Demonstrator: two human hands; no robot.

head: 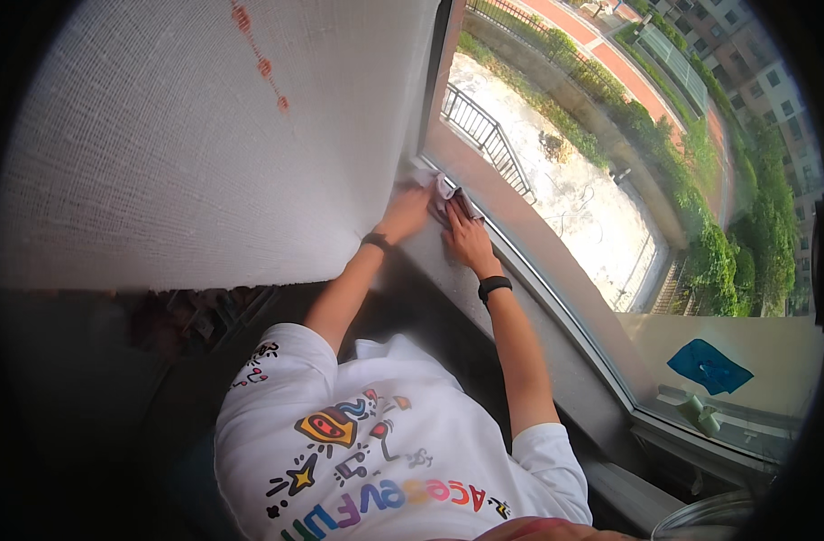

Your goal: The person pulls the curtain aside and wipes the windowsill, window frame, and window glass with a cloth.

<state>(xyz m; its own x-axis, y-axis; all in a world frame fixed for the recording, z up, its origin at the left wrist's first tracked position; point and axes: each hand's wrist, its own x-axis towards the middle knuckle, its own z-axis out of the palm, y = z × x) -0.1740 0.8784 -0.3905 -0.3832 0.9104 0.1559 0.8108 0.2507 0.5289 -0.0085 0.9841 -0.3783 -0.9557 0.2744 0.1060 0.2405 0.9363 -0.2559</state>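
Note:
A crumpled pale cloth (pixel 446 193) lies at the corner where the grey windowsill (pixel 446 284) meets the window frame (pixel 554 291). My right hand (pixel 469 240) presses on it with the fingers laid over its near end. My left hand (pixel 406 213) is at its other end, close to the curtain; its fingertips are blurred and partly hidden. Both wrists wear dark bands. Left of my arms hangs a white woven curtain (pixel 182 149) with small reddish marks. To the right rises the window glass (pixel 655 270).
A blue piece of material (pixel 709 365) and a pale green object (pixel 699 414) show at the window's lower right. A round clear rim (pixel 709 517) sits at the bottom right. Dim, cluttered items (pixel 195 318) lie below the curtain. Outside are a black railing (pixel 490 132) and shrubs.

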